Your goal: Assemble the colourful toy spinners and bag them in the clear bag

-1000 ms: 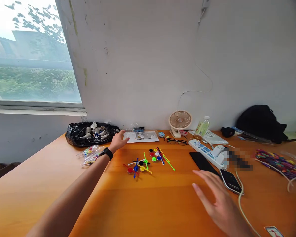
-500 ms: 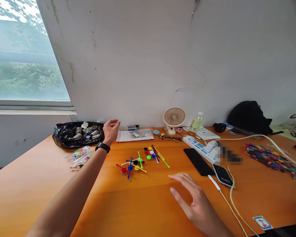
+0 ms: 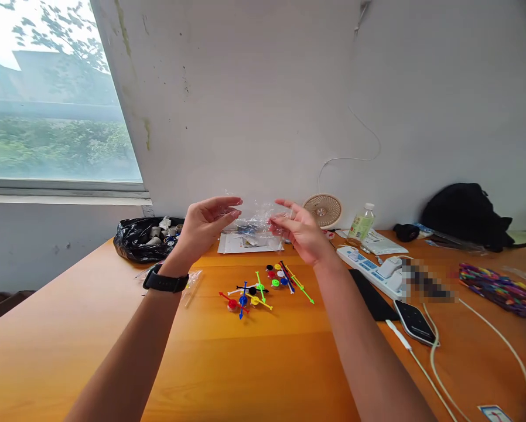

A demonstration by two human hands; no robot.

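Observation:
Raised above the far part of the table, a thin clear plastic bag [image 3: 258, 221] stretches between my hands, crumpled and hard to see at its edges. My left hand [image 3: 208, 225], with a black watch on the wrist, has its thumb and fingers closed on the left side of it. On the other side, my right hand [image 3: 301, 230] pinches the plastic between thumb and fingers. Below them on the table lie several coloured arrow pieces with round bases [image 3: 243, 300]. Behind these is a small group of coloured round pieces and loose arrows [image 3: 275, 282].
A black bag of grey parts [image 3: 133, 240] sits at the back left, partly behind my left arm. To the right are a power strip [image 3: 368, 272], a phone [image 3: 372, 296], a bottle [image 3: 362, 225], a fan [image 3: 323, 211] and a pile of coloured pieces [image 3: 500, 290]. White cables run along the right.
My right hand has risen from the near table to the bag. My left hand has moved right, bringing the plastic in front of me. The view has shifted slightly left.

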